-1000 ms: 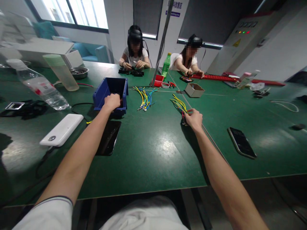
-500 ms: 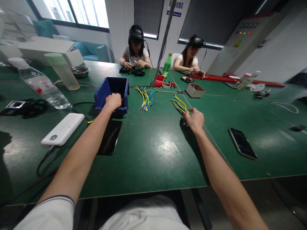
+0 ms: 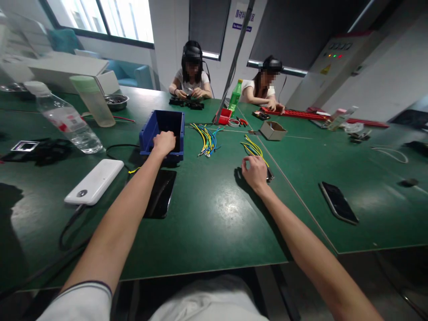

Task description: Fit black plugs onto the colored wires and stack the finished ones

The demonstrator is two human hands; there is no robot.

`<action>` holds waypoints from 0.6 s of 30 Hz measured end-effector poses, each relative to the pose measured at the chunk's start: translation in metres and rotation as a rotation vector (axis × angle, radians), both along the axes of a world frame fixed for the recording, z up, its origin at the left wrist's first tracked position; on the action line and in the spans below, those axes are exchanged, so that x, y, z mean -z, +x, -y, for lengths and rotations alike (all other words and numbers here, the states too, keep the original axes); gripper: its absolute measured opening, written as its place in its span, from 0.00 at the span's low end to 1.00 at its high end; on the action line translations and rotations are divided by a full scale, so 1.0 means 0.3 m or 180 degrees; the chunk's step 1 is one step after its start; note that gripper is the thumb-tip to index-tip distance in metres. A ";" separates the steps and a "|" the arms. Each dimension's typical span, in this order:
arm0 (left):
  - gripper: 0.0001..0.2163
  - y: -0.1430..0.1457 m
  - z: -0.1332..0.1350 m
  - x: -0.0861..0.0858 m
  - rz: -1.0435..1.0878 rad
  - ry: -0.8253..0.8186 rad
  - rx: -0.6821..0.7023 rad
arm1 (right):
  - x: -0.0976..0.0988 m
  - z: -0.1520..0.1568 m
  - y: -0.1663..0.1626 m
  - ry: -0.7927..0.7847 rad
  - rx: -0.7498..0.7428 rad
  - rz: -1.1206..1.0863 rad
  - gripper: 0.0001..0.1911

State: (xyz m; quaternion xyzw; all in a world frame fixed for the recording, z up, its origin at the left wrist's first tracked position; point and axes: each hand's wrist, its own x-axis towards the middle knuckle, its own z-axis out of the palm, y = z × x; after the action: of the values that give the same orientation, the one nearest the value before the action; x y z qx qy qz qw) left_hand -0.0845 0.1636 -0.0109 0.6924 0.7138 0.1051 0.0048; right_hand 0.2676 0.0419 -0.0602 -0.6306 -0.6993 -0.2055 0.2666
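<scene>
My left hand point(image 3: 163, 143) rests on the near rim of a blue bin point(image 3: 162, 128), its fingers curled over the edge into the bin. My right hand point(image 3: 254, 171) is closed on the near end of a bundle of yellow, green and blue wires point(image 3: 253, 148) lying on the green table point(image 3: 214, 205). A second bundle of coloured wires point(image 3: 206, 139) lies between the bin and my right hand, untouched.
A white power bank point(image 3: 94, 181) and a dark phone point(image 3: 160, 192) lie near my left arm; another phone point(image 3: 338, 201) lies right. A water bottle point(image 3: 65, 118), a cup point(image 3: 93, 100), a cardboard box point(image 3: 272, 130) and a green bottle point(image 3: 235, 96) stand further back. Two people work opposite.
My right hand has drawn the wire bundle's end leftward and closer to me. My left hand has stayed on the bin's rim.
</scene>
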 end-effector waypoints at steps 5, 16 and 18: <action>0.18 -0.006 -0.011 0.004 0.0104 -0.0083 0.0065 | 0.024 -0.020 -0.062 -0.0541 -0.0006 0.0298 0.13; 0.17 -0.019 -0.014 0.003 0.0169 -0.0158 0.0148 | -0.013 -0.127 -0.219 -0.0843 0.0226 0.0206 0.16; 0.18 -0.020 -0.014 0.001 0.0155 -0.0170 0.0151 | -0.021 -0.160 -0.257 -0.0876 0.0172 0.0124 0.16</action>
State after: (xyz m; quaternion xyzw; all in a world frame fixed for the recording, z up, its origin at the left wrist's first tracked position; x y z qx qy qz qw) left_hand -0.0906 0.1678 -0.0112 0.7060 0.6994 0.1026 0.0432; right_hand 0.1904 0.0897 -0.0537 -0.6757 -0.7087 -0.1269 0.1583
